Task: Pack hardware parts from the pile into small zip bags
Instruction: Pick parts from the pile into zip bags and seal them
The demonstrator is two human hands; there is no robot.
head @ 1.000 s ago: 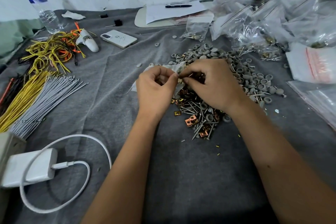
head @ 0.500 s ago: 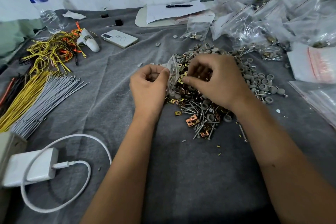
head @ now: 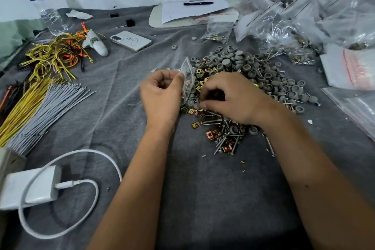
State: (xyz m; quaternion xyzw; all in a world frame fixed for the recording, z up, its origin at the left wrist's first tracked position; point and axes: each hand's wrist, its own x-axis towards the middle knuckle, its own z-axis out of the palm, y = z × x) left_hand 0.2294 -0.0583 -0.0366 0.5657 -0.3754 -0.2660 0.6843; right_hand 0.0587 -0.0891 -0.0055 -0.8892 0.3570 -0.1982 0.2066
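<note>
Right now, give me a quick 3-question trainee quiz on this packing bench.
1. True or false: the left hand holds a small clear zip bag upright beside the hardware pile.
2. Multiple choice: what is the right hand doing? A) writing with the pen B) picking among parts on the pile, fingers curled C) lifting the phone
3. Fill in: the white charger and its cable lie on the ____ side of the grey cloth, near the person.

Key: 1 true. 2 B; whether its grip has closed on a part cannot be told. 3 left.
</note>
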